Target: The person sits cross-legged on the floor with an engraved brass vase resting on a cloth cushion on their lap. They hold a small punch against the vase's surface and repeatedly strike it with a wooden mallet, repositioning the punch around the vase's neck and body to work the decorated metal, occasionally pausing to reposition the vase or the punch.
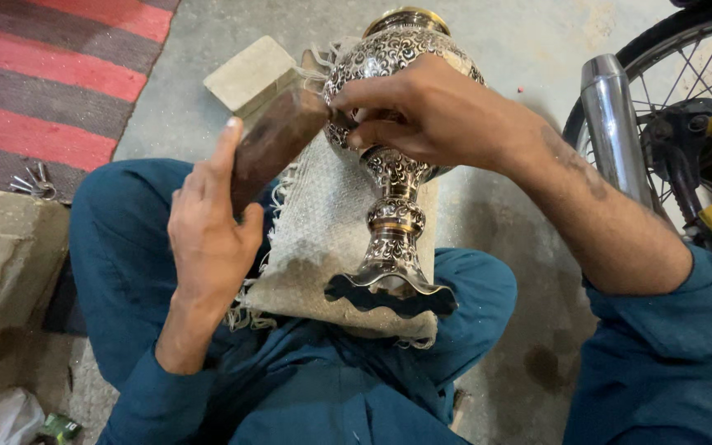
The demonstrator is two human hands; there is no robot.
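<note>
An ornate engraved metal vase [393, 177] with a scalloped foot lies tilted on a grey woven cloth [315, 239] over my lap. My left hand [208, 218] grips a brown wooden block [278, 140], its end against the vase's belly. My right hand [422, 107] rests on the vase's body, fingers pinched around a small tool that is mostly hidden where it meets the block.
A pale stone block [249, 74] lies on the concrete floor behind the cloth. A red and grey striped rug [51, 74] with several metal tools [30, 185] is at the left. A motorcycle wheel and chrome exhaust pipe [611, 124] stand at the right.
</note>
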